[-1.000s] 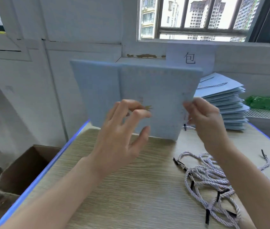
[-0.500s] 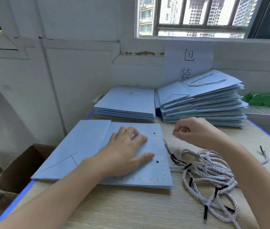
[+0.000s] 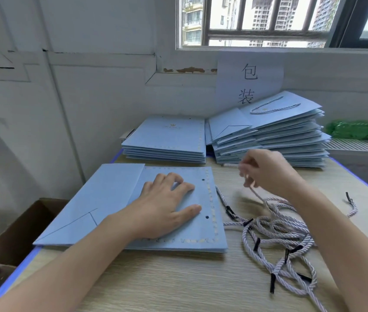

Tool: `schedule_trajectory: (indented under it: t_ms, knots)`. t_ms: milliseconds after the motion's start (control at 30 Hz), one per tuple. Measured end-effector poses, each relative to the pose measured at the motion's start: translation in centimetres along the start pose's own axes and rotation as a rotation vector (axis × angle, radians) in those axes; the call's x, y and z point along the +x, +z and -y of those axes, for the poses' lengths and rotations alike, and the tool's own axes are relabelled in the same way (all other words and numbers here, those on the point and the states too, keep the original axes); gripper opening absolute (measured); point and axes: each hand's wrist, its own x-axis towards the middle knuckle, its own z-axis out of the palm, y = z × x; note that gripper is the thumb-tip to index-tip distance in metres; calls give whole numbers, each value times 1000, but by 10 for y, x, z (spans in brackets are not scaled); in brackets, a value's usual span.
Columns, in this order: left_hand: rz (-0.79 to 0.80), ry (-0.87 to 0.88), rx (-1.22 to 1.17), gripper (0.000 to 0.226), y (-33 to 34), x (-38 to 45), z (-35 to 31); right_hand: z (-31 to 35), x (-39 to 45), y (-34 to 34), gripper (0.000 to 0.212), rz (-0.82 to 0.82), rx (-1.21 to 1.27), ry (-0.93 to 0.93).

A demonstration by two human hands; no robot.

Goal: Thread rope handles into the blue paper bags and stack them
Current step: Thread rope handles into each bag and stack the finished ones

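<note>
The left hand (image 3: 165, 206) lies flat, fingers spread, pressing a blue bag (image 3: 133, 210) onto the worktop (image 3: 167, 284). The right hand (image 3: 266, 172) has curled fingers pinching one rope handle (image 3: 260, 199), lifted from the rope pile (image 3: 279, 239) below those fingers; finished bags (image 3: 268, 136) are stacked beyond.
</note>
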Motion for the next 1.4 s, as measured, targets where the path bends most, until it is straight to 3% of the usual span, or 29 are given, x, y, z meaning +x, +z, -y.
schedule_trajectory:
  t_ms: [67, 167, 233, 300, 367, 433, 600, 700, 900, 1000, 1133, 1400]
  knots:
    - [0, -1, -5, 55, 0, 0, 0, 7, -2, -5, 13, -197, 366, -67]
    - [1, -17, 0, 58, 0, 0, -2, 20, -5, -10, 15, -298, 659, -269]
    - [6, -42, 18, 68, 0, 0, -5, 27, -6, -7, 16, -288, 592, -353]
    - [12, -77, 32, 86, 0, 0, -10, 24, -5, 0, 15, -249, 246, -362]
    - [4, -104, 58, 101, 1, 0, -16, 15, -2, 10, 7, -63, -165, -293]
    - [-7, -126, 94, 106, 3, 1, -19, 7, -1, 19, 3, 112, -369, -198]
    - [32, -134, 91, 98, 2, 2, -17, 9, -1, 20, 19, 53, -232, -163]
    - [65, -119, 53, 93, 0, 0, -11, 14, -3, 25, 24, 105, -233, -186]
    - [110, -114, 14, 99, 0, -2, -8, 12, -2, 29, 11, 130, -280, -165]
    - [178, -126, -18, 117, -1, -4, -8, 20, -6, 26, 6, 136, -77, -183]
    - [183, -125, -40, 111, -1, -4, -7, 38, -14, 28, 17, 213, 150, -252]
    - [182, -102, -45, 119, -1, -4, -7, 53, -23, 33, 11, 319, -31, -429]
